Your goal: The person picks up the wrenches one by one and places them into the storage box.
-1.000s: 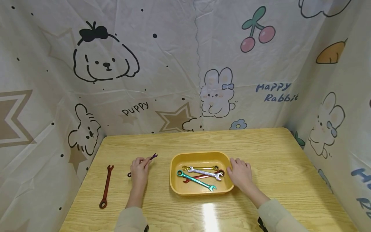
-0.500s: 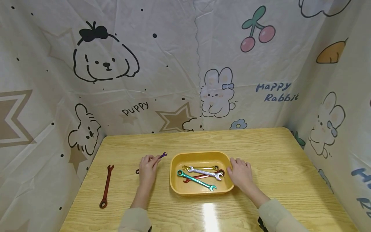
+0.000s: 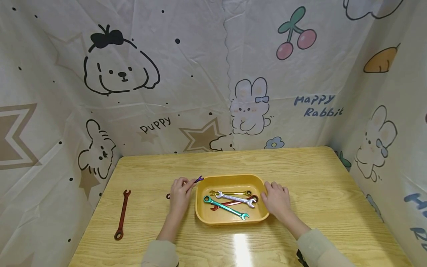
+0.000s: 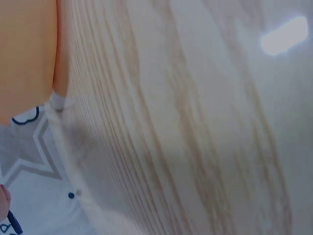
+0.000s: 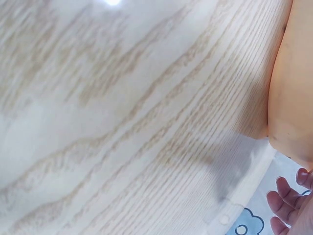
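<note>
My left hand (image 3: 180, 191) pinches a purple combination wrench (image 3: 199, 179) between thumb and fingers. The open jaw end of this wrench pokes out over the upper left rim of a yellow plastic tray (image 3: 233, 221); its dark ring end shows left of the hand, and the middle is covered. At the tray's right rim, my right hand (image 3: 277, 198) holds the edge, the thumb over the rim. Inside the tray lie a teal wrench (image 3: 227, 208), a silver wrench (image 3: 235, 199), a gold wrench (image 3: 233, 193) and a red wrench (image 3: 230, 203), crossing one another.
A dark red wrench (image 3: 122, 215) lies alone on the left of the wooden table (image 3: 317, 174). Cloth with cartoon prints (image 3: 200, 74) hangs behind the table and along both sides. The wrist views show mostly tabletop and the tray's outer wall (image 4: 24, 54).
Carrying the purple wrench, my left hand has moved right, from the table to the tray's left edge. The right hand and the tray have stayed in place.
</note>
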Demonstrator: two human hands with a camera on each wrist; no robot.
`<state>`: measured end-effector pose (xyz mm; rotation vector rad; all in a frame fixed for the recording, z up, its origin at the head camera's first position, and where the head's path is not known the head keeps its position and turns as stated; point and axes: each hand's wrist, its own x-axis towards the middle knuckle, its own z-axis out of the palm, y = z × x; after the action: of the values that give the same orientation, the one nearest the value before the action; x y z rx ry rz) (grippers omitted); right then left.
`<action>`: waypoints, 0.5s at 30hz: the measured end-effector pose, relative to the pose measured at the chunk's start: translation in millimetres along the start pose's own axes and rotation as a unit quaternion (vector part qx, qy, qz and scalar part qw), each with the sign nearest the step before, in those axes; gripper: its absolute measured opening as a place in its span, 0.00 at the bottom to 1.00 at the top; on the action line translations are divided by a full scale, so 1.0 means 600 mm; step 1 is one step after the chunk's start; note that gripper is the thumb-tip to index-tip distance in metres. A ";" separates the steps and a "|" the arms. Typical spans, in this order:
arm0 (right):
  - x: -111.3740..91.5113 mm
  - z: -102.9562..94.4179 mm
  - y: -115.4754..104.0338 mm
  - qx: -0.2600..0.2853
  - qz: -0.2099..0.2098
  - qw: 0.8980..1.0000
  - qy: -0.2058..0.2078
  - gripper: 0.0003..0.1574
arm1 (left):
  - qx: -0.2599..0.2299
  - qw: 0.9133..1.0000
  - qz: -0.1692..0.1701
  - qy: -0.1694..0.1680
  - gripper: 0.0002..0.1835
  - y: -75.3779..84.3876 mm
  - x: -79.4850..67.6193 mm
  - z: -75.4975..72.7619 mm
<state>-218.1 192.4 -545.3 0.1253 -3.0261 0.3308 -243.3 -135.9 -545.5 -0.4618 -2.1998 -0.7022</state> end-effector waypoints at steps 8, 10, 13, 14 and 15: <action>0.000 0.001 0.001 0.003 0.005 1.000 -0.007 0.26 | 0.000 1.000 0.013 -0.025 0.08 0.026 0.001 0.010; 0.000 0.001 0.001 0.003 0.005 1.000 -0.007 0.25 | -0.003 1.000 0.018 -0.025 0.09 0.033 0.002 0.013; 0.000 0.001 0.001 0.005 0.004 1.000 -0.005 0.25 | -0.005 0.999 0.028 -0.027 0.09 0.042 0.003 0.016; 0.001 0.001 0.001 0.005 0.004 1.000 -0.003 0.24 | -0.008 0.999 0.032 -0.029 0.09 0.046 0.004 0.017; 0.001 0.000 0.001 0.005 0.005 1.000 -0.002 0.24 | -0.008 0.999 0.035 -0.031 0.09 0.049 0.004 0.018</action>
<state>-218.5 192.6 -545.6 0.1130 -3.0301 0.3470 -235.8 -106.1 -539.8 -0.5728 -2.2252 -0.6764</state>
